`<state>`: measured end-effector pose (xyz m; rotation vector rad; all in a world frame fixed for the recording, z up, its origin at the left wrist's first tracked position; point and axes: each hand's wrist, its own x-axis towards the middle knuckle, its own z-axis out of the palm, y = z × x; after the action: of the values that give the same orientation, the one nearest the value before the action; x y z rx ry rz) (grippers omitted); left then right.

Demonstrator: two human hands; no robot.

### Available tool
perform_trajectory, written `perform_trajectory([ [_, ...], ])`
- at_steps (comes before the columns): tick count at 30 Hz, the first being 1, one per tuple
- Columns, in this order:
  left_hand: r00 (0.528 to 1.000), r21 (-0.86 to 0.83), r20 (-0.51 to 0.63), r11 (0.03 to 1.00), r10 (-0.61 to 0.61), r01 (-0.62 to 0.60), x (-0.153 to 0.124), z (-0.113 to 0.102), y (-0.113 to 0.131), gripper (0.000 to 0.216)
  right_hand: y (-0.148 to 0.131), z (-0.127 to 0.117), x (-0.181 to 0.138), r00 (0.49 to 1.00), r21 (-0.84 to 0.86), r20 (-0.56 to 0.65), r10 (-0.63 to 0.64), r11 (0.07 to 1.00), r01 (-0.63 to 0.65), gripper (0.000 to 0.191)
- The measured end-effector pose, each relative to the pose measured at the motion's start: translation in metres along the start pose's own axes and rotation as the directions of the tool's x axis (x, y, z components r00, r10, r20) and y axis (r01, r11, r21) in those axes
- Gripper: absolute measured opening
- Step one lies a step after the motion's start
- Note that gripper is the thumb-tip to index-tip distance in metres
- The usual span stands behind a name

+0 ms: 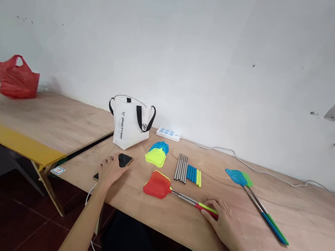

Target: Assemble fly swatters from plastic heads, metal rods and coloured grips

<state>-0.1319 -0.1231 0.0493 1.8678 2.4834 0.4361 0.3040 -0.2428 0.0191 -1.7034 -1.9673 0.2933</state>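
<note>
the right hand [223, 223] straddles the handles of a red plastic mesh swatter [158, 185] and a yellow-handled swatter [207, 208] on the brown wooden table [315, 221], clamped or not cannot be told; the left hand [112, 170], grip unclear, touches a black rectangular phone [124, 161].

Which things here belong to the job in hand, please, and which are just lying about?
Likely job things:
red and yellow swatters at the right hand
blue and green swatters
loose heads
metal tubes
coloured sleeves

Probably just lying about:
phone under the left hand
white bag
power strip
red bag
</note>
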Motion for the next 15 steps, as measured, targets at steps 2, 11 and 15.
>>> perform_trajectory([
  [2,1.000,0.001,-0.008,1.000,-0.003,0.003,0.000,0.000,0.000,0.068,-0.003,0.005,0.000,1.000,-0.006,-0.006,0.002,1.000,-0.002,0.031],
  [11,0.999,0.001,-0.043,1.000,-0.020,0.020,0.000,0.002,0.000,0.065,-0.017,0.014,0.002,0.995,0.059,0.095,-0.027,0.998,0.021,0.025],
  [15,0.999,-0.006,-0.035,1.000,-0.018,0.018,0.000,0.001,0.000,0.063,-0.015,0.005,-0.001,0.987,0.060,0.160,0.003,0.998,-0.013,0.023],
])
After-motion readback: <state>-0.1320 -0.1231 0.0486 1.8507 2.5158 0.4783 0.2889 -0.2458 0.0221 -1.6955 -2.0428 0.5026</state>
